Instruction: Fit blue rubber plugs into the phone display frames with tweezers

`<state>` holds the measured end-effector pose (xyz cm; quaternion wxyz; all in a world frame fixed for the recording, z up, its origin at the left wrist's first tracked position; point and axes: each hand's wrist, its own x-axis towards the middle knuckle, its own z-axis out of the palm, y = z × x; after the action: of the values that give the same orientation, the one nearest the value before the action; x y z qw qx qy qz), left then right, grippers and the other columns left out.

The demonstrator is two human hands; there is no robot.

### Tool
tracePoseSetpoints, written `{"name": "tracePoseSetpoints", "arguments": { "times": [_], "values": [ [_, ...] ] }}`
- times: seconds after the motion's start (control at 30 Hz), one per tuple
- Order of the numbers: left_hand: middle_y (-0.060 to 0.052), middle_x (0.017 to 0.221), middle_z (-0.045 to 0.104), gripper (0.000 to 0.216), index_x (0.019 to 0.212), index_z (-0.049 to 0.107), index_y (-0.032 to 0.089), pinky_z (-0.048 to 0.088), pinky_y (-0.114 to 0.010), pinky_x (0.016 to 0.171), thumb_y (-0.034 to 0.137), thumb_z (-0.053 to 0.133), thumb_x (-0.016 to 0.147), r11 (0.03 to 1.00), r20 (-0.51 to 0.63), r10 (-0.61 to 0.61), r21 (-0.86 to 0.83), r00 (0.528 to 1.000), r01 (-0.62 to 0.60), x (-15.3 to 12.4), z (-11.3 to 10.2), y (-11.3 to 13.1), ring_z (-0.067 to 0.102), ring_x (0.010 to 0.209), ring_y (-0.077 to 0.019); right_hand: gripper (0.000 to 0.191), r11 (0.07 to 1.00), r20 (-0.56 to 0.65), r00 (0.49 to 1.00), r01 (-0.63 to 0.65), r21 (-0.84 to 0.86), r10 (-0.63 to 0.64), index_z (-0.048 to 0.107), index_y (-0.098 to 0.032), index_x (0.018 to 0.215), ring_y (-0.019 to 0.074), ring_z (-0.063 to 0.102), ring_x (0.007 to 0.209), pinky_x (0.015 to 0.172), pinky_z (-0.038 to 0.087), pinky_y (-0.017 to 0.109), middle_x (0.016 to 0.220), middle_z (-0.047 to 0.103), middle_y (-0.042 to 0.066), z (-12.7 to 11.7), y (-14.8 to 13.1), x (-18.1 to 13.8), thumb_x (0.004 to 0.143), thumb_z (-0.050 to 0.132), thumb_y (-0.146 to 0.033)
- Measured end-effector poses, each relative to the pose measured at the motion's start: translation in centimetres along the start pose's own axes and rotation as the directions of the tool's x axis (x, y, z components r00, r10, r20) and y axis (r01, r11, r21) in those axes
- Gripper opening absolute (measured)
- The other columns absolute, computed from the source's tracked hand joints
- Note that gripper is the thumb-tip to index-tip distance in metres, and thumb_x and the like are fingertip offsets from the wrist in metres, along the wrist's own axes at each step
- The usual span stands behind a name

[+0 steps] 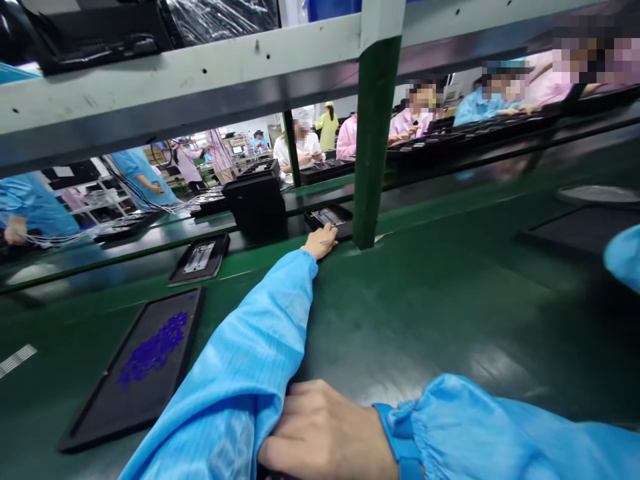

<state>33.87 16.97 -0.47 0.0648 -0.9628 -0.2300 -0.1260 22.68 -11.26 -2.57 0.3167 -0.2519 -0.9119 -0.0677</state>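
My left arm in a light blue sleeve stretches far forward across the green belt. My left hand (320, 241) is at the near edge of a small black tray (334, 216) that carries a flat device part, beside the green post (373, 140); its fingers look curled on the tray's edge. My right hand (320, 437) is close to me at the bottom of the view. Its fingers are closed against the upper part of my left sleeve (245, 373), with the fingertips hidden under the cloth.
A long black tray (100, 413) with purple bits lies at the near left. Another small tray with a part (200, 259) and a black box (256, 203) sit on the far belt. A dark tray (580, 230) is at the right. Several workers sit beyond the frame.
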Motion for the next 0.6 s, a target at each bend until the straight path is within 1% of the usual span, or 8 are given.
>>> {"name": "tracePoseSetpoints", "arguments": {
  "times": [0.07,0.17,0.27,0.37,0.47,0.53,0.6],
  "values": [
    [-0.010,0.128,0.059,0.039,0.128,0.056,0.016,0.056,-0.044,0.092,0.037,0.060,0.096,0.999,0.020,0.027,0.018,0.999,-0.027,-0.7,-0.3,-1.4,0.062,0.110,-0.0222,0.026,0.999,-0.040,0.999,0.019,0.026,-0.018,0.052,-0.018,0.076,0.0136,0.044,0.065,0.055,0.028,0.033,0.067,0.055,-0.003,0.3,0.2,-0.1,0.095,0.055,-0.035],
    [-0.010,0.126,0.060,0.038,0.127,0.057,0.016,0.056,-0.043,0.091,0.037,0.060,0.096,0.997,0.061,0.043,0.057,0.997,-0.047,-2.8,-1.5,-4.4,0.062,0.108,-0.0216,0.020,0.998,-0.064,0.998,0.011,0.059,-0.007,0.059,-0.016,0.085,0.0132,0.043,0.064,0.055,0.028,0.032,0.067,0.054,-0.003,0.4,0.4,-0.2,0.094,0.056,-0.033],
    [-0.010,0.124,0.061,0.036,0.125,0.058,0.015,0.057,-0.042,0.090,0.037,0.060,0.096,0.994,0.100,0.037,0.103,0.994,-0.047,-5.7,-3.1,-7.3,0.063,0.106,-0.0208,0.017,0.997,-0.058,0.998,-0.015,0.078,0.019,0.060,-0.014,0.093,0.0134,0.046,0.066,0.057,0.029,0.031,0.069,0.056,-0.002,0.0,0.4,-0.2,0.096,0.053,-0.029],
    [-0.009,0.123,0.061,0.036,0.126,0.057,0.015,0.057,-0.041,0.089,0.037,0.059,0.096,0.989,0.127,0.047,0.136,0.991,-0.064,-9.4,-5.1,-9.1,0.063,0.105,-0.0203,0.020,0.994,-0.031,0.999,-0.027,0.103,0.031,0.060,-0.013,0.094,0.0144,0.046,0.067,0.058,0.031,0.031,0.070,0.057,0.000,-0.7,0.5,0.1,0.100,0.047,-0.027],
    [-0.011,0.123,0.059,0.028,0.123,0.056,0.014,0.054,-0.035,0.087,0.029,0.051,0.100,0.983,0.162,0.081,0.148,0.983,-0.105,-14.2,-7.2,-9.4,0.063,0.102,-0.0187,0.022,0.987,-0.005,0.999,-0.051,0.150,0.052,0.061,-0.012,0.097,0.0150,0.048,0.067,0.059,0.034,0.030,0.072,0.058,0.003,-1.4,0.7,0.6,0.103,0.043,-0.025],
    [-0.011,0.121,0.059,0.022,0.119,0.055,0.014,0.052,-0.030,0.084,0.024,0.046,0.101,0.980,0.190,0.115,0.141,0.975,-0.143,-18.1,-8.6,-8.7,0.062,0.099,-0.0179,0.019,0.975,0.001,0.997,-0.072,0.212,0.073,0.062,-0.012,0.102,0.0151,0.051,0.067,0.060,0.038,0.030,0.074,0.060,0.004,-1.9,0.7,0.9,0.102,0.045,-0.022],
    [-0.010,0.118,0.059,0.017,0.114,0.055,0.015,0.049,-0.029,0.081,0.022,0.046,0.101,0.976,0.206,0.152,0.125,0.967,-0.180,-22.7,-9.9,-7.4,0.061,0.098,-0.0181,0.016,0.953,-0.049,0.992,-0.101,0.285,0.120,0.062,-0.013,0.107,0.0153,0.057,0.071,0.065,0.043,0.030,0.079,0.065,0.005,-2.6,0.7,1.1,0.100,0.050,-0.020]
  ]
}}
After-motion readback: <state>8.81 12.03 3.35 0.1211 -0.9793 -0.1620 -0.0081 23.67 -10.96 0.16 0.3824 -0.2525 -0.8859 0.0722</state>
